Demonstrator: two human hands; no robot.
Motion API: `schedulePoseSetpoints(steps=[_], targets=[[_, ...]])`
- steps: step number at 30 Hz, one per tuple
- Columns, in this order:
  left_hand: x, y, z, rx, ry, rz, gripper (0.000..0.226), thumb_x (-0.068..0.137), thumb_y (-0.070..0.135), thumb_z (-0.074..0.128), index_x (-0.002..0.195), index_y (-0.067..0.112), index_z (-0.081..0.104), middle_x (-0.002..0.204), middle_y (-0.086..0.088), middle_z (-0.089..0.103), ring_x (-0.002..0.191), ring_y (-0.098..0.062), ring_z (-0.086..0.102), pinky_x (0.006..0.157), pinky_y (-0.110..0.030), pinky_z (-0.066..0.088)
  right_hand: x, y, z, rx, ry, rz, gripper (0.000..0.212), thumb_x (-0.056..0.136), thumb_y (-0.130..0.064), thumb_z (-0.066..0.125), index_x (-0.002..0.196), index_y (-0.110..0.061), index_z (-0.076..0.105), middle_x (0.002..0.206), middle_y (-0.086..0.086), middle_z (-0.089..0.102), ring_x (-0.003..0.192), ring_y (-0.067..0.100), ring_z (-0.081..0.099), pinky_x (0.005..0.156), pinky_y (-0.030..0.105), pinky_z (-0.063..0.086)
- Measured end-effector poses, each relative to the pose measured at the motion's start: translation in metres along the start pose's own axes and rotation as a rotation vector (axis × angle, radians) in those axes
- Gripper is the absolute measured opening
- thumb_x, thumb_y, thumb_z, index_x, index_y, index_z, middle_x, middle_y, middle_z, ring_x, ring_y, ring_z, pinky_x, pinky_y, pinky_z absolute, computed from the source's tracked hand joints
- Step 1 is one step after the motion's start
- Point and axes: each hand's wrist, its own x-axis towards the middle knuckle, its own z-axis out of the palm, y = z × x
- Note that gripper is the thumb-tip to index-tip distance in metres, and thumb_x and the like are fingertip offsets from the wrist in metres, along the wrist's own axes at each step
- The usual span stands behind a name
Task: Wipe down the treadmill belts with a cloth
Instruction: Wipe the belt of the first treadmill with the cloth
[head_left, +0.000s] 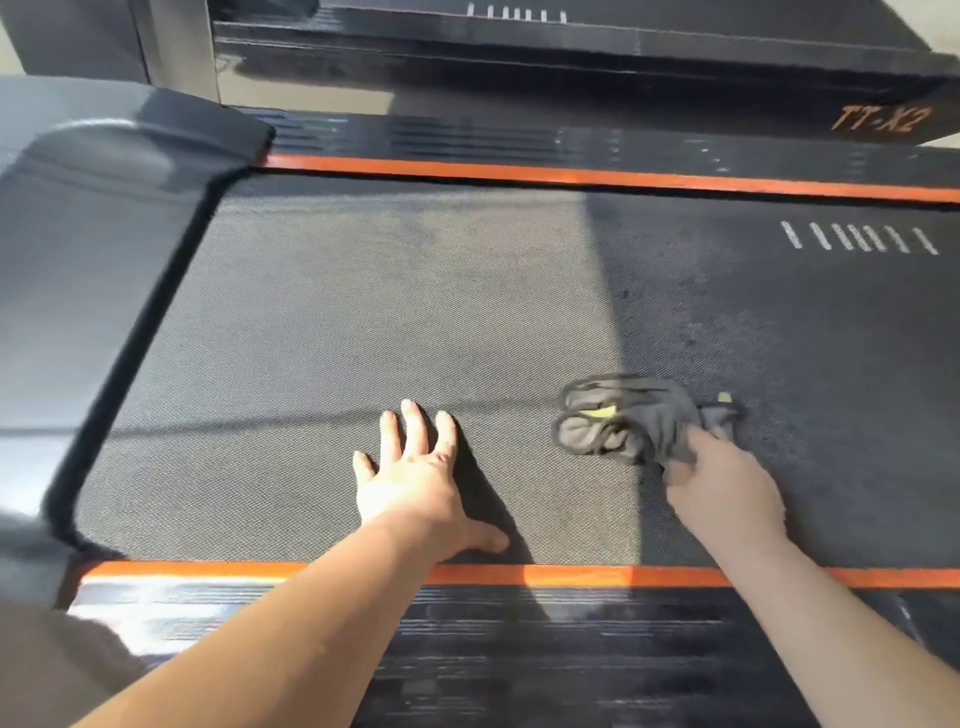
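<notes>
The treadmill belt (363, 322) is a dark textured mat that fills the middle of the view, half in sunlight and half in shade. My left hand (415, 478) lies flat on the belt near its front edge, fingers spread and straight. A crumpled grey cloth (623, 421) with a small yellow tag lies on the belt to the right. My right hand (722, 488) grips the cloth's near side and presses it onto the belt; its fingers are hidden under the cloth.
Orange stripes run along the near side rail (571, 574) and the far side rail (571, 174). A glossy black motor cover (93, 260) rises at the left. A second treadmill (571, 57) marked TT-X2 stands behind. White line marks (860, 239) are printed on the belt.
</notes>
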Motion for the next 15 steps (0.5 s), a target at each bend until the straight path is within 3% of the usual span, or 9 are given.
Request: schedulePoseSetpoints(steps=[2,4,7,9,11,12,15], targets=[[0.002,0.0,0.001,0.0,0.0,-0.004,0.159,0.048,0.089,0.075,0.16,0.029,-0.02,0.165,-0.007,-0.034,0.154,-0.034,-0.028,0.124,-0.065,0.005,-0.005,-0.018,0.004,-0.002,0.008,0.075,0.008,0.092,-0.024,0.059,0.1,-0.024,0.06,0.112,0.014,0.065,0.102,0.04,0.063,0.077,0.041,0.051],[0.003,0.001,0.001,-0.002,-0.007,-0.003,0.16,0.047,0.088,0.076,0.161,0.028,-0.019,0.165,-0.007,-0.034,0.154,-0.035,-0.028,0.123,-0.066,0.004,-0.025,-0.054,0.018,-0.03,-0.028,0.052,0.018,0.091,-0.025,0.062,0.109,-0.024,0.065,0.11,0.009,0.068,0.103,0.036,0.066,0.077,0.037,0.051],[0.004,0.001,0.0,-0.025,-0.011,-0.009,0.161,0.045,0.086,0.078,0.161,0.027,-0.018,0.166,-0.006,-0.033,0.154,-0.035,-0.028,0.123,-0.066,0.004,-0.063,-0.086,0.04,0.08,-0.019,-0.348,0.031,0.074,-0.02,0.073,0.105,-0.024,0.075,0.104,0.003,0.075,0.103,0.029,0.072,0.083,0.031,0.058],[0.003,0.002,-0.002,-0.024,-0.019,-0.017,0.162,0.044,0.087,0.078,0.161,0.028,-0.018,0.166,-0.006,-0.032,0.154,-0.034,-0.027,0.123,-0.066,0.004,-0.06,-0.078,0.043,0.068,-0.096,-0.512,0.052,0.071,-0.017,0.073,0.122,-0.025,0.074,0.124,0.004,0.073,0.125,0.024,0.064,0.106,0.033,0.049],[0.0,0.004,-0.006,-0.007,-0.032,-0.026,0.163,0.044,0.086,0.079,0.162,0.026,-0.016,0.167,-0.007,-0.03,0.154,-0.035,-0.025,0.123,-0.067,0.006,-0.047,-0.065,0.029,-0.122,-0.173,-0.451,0.062,0.085,-0.017,0.066,0.145,-0.032,0.057,0.152,0.0,0.054,0.15,0.019,0.036,0.126,0.034,0.023],[-0.001,0.006,-0.008,-0.006,-0.037,-0.032,0.162,0.045,0.084,0.081,0.162,0.024,-0.015,0.167,-0.008,-0.029,0.155,-0.036,-0.024,0.122,-0.067,0.007,-0.04,-0.061,0.021,-0.23,-0.177,-0.368,0.065,0.089,-0.021,0.063,0.151,-0.035,0.047,0.161,0.0,0.041,0.155,0.022,0.023,0.128,0.04,0.012],[-0.008,0.021,-0.014,-0.01,-0.044,-0.032,0.154,0.055,0.069,0.087,0.162,0.017,-0.012,0.167,-0.009,-0.027,0.155,-0.04,-0.019,0.122,-0.068,0.008,-0.023,-0.056,-0.002,-0.339,-0.353,-0.144,0.069,0.095,-0.028,0.057,0.157,-0.036,0.029,0.172,-0.004,0.009,0.158,0.032,0.005,0.125,0.056,0.006]])
